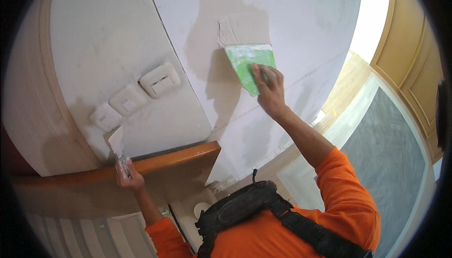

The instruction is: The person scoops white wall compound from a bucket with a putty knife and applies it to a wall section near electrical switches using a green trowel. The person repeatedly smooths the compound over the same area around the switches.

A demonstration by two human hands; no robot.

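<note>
My right hand (271, 93) is closed on a green plastic spreader (245, 65), smeared with white filler. The spreader's far edge lies against the pale wall board (301, 22), just below a wet-looking patch of filler (247, 28) with a rough ridge at its left. Lower left, my left hand (129, 177) grips a putty knife (116, 141) by its handle. That knife's blade is coated with white filler and points up toward the wall switches. My fingers partly hide its handle.
Three white switch plates (160, 80) stick out from the wall left of a vertical seam. A wooden ledge (188, 155) juts out beneath them. Wooden panelled doors (409, 46) and a grey mat-like floor area (388, 135) lie to the right. A black strap (308, 234) crosses my orange top.
</note>
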